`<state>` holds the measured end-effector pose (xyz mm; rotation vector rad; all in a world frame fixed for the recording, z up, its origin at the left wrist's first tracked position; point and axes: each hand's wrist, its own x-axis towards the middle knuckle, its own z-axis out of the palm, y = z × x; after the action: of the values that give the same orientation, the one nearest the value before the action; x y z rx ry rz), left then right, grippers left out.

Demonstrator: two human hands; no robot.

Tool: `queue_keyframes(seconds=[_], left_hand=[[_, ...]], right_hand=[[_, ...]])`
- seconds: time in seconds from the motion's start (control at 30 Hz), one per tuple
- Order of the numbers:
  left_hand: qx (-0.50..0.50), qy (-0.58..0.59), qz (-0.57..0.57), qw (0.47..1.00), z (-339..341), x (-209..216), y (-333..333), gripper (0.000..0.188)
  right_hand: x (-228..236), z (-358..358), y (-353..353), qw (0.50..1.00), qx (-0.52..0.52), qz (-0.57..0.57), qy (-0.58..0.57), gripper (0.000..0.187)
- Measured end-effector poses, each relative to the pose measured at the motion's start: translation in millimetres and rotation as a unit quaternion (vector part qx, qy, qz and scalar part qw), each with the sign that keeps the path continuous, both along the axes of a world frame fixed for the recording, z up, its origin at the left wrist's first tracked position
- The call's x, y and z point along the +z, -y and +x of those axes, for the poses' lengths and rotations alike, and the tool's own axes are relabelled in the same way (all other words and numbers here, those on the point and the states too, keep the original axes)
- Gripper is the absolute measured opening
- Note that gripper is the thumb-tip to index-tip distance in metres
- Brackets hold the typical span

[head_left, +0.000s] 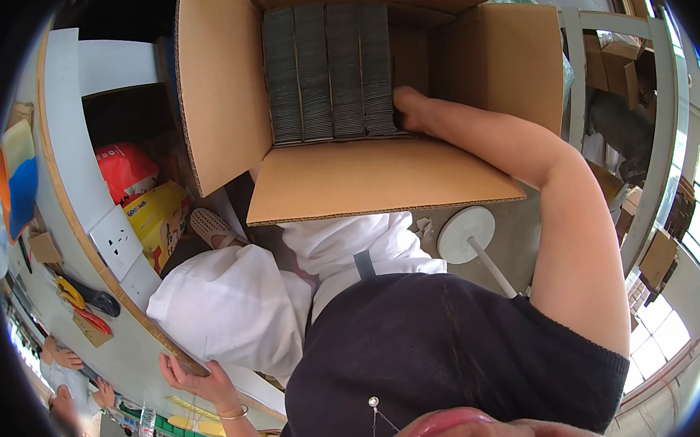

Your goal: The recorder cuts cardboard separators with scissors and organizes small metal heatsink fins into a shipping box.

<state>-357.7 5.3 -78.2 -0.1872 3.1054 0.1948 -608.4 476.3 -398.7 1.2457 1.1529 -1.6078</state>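
Note:
An open brown cardboard box (387, 177) stands in front of me with its flaps spread. Packed inside it are several tight rows of thin dark grey sheets (329, 69), set side by side. My right arm reaches over the box's near flap. My right hand (410, 108) is down in the box, against the right end of the rows, with its fingers mostly hidden. Off to the left, my left hand (204, 382) rests at the table's wooden edge, fingers apart and holding nothing.
Along the left runs a table (147, 344) with scissors (89, 295) and a wall socket plate (118, 244). Beneath it sit a red bag (126, 171) and a yellow package (160, 220). A white round-based stand (466, 234) is near my right side. Another person (74, 391) works at the far left.

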Motion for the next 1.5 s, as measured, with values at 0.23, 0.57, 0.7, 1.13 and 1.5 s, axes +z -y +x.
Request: queue_keyframes(seconds=[0.23,0.57,0.7,1.13,1.5], left_hand=[[0.010,-0.003,-0.001,1.000,7,2,6,0.062],[-0.007,-0.008,-0.006,1.000,3,0,7,0.061],[-0.004,-0.005,-0.008,1.000,4,1,6,0.061],[-0.013,-0.006,-0.015,1.000,1,2,3,0.061],[-0.019,-0.011,-0.033,0.999,1,3,1,0.065]], right_hand=[[94,-7,2,0.888,0.442,0.129,0.012,0.030],[67,9,-13,0.894,0.431,0.092,-0.080,0.042],[55,12,-20,0.907,0.404,0.028,-0.118,0.040],[43,-5,-10,0.714,0.629,0.137,-0.275,0.044],[70,-30,-11,0.570,0.763,0.183,-0.245,0.036]])
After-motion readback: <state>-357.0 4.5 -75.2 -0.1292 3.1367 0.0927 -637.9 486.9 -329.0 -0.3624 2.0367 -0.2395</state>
